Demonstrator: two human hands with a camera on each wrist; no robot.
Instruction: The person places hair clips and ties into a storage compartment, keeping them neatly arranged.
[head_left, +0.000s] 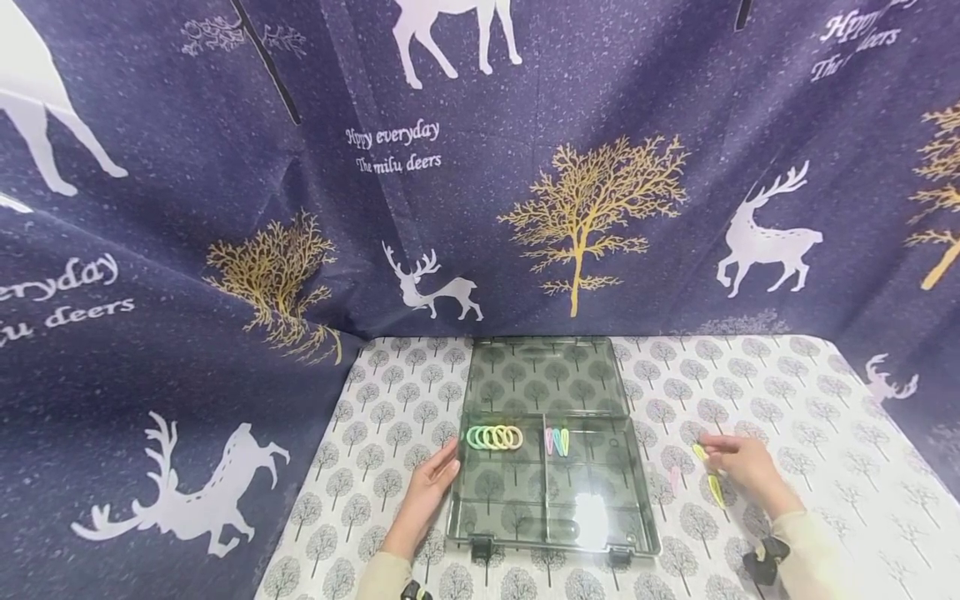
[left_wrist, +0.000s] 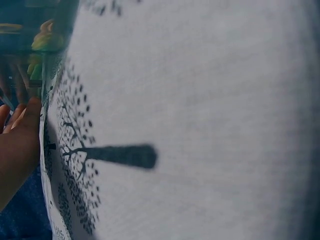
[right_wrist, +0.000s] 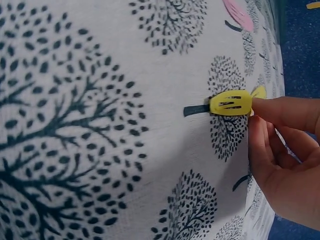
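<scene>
A transparent dark-green divided box (head_left: 555,533) lies with its lid (head_left: 543,375) folded back. Several pastel rings (head_left: 495,437) overlap in its left compartment. Pink, blue and yellow hair clips (head_left: 557,442) sit at the top of the right compartment. My left hand (head_left: 429,492) rests against the box's left side, fingers fairly straight. To the right of the box, my right hand (head_left: 746,471) pinches a yellow hair clip (head_left: 700,452) at its fingertips. Another yellow hair clip (right_wrist: 230,103) lies on the cloth close to that hand, and a pink hair clip (head_left: 674,480) lies nearer the box.
A white cloth with a tree print (head_left: 375,475) covers the table. Behind and to the left hangs a dark blue curtain (head_left: 465,200) with deer and trees. Two latches (head_left: 482,547) stick out at the box's front edge.
</scene>
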